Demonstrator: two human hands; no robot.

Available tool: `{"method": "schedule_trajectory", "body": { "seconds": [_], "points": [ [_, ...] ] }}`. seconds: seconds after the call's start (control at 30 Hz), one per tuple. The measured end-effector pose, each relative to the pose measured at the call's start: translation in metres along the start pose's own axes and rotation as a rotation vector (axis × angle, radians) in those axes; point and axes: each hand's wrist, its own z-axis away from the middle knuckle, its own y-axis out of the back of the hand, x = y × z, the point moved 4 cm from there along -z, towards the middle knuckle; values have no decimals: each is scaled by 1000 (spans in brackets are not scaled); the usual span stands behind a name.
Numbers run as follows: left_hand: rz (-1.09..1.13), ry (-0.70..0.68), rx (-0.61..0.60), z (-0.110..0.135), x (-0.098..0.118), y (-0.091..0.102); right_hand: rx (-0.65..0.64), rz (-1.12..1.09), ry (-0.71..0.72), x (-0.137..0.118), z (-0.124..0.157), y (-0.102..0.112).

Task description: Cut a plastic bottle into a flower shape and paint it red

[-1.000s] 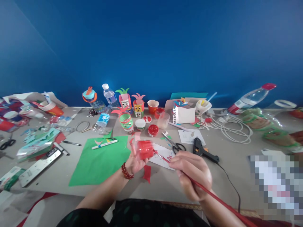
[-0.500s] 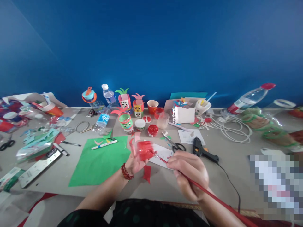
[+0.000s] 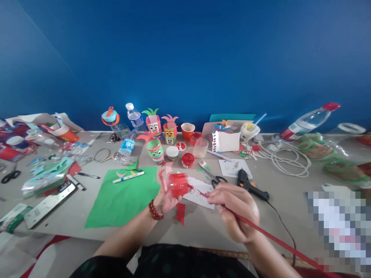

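In the head view, my left hand is closed around a red-painted clear cup, lying tilted on its side with its edge partly bare. My right hand grips a long red paintbrush; its bristle end is close to the cup's right side, and I cannot tell whether it touches. Beyond the cup stands an open jar of red paint, with a white-lidded jar beside it. Beneath the brush lies a white sheet with red marks. A red paper scrap lies below the cup.
Green paper with a marker lies to the left. Scissors and a black glue gun are at the right. Decorated face cups, bottles and a coiled white cable line the back. A phone lies left.
My right hand and the paintbrush have shifted slightly right, drawing the tip a little away across the cup's side. The left hand still holds the cup in nearly the same place.
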Motion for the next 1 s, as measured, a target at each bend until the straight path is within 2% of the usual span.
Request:
{"method": "schedule_trajectory", "body": {
  "seconds": [0.17, 0.27, 0.4, 0.5, 0.6, 0.73, 0.9, 1.0],
  "points": [
    [-23, 18, 7, 0, -2, 3, 6, -145, -80, 5, 1, -1],
    [-51, 0, 4, 0, 0, 4, 2, -202, -190, 15, 7, -4],
    [-72, -14, 7, 0, 1, 4, 93, -280, -307, 23, 13, -2],
    [-65, -3, 7, 0, 0, 3, 97, -388, -423, 27, 15, -5],
    [-41, 8, 16, 1, 0, 2, 122, -399, -510, 32, 16, -6],
    [-19, 8, 38, 1, 0, 1, 196, -407, -508, 34, 16, -2],
    [-52, 6, 35, 1, -1, 2, 156, -407, -528, 33, 17, -4],
    [-65, 10, 27, 1, -1, 3, 197, -401, -482, 32, 16, -1]
  ]
}}
